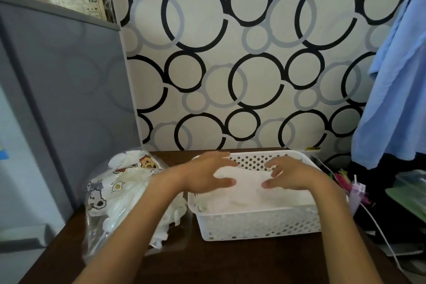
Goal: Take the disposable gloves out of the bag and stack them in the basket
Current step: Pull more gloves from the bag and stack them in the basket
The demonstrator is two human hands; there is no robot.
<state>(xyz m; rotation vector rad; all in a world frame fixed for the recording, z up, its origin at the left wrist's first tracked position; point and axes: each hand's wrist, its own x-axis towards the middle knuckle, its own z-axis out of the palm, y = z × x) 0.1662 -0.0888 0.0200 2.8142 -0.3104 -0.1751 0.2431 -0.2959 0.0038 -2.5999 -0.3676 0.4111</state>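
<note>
While both hands are held over the basket [258, 226], no glove is gripped by either. The left hand [207, 174] and right hand [291, 175] are kept apart, fingers spread and slightly bent, above a white pile of gloves [249, 193] laid inside the basket. Whether the fingertips touch the pile cannot be told. The bag [119, 191], printed with cartoon animals, is seen just left of the basket on the table [230, 265], with more gloves spilling from its open end.
</note>
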